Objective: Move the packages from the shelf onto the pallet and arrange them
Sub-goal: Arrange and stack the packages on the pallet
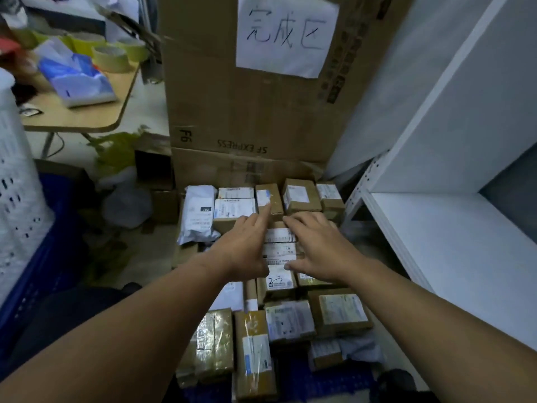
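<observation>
Several small cardboard packages with white labels lie packed together on a blue pallet (325,382) on the floor. My left hand (244,245) and my right hand (322,245) reach over the pile's middle, fingers spread, either side of a labelled brown box (279,245). Both hands rest flat on or just above neighbouring packages and hold nothing. A white plastic mailer (197,216) lies at the pile's left edge. The white shelf (465,251) stands at the right, its visible board bare.
A tall cardboard box (232,97) with a handwritten paper sign stands behind the pile. A wooden table (87,117) with tape rolls and a bag is at the upper left. A blue crate (37,271) and a white perforated basket (17,181) sit at the left.
</observation>
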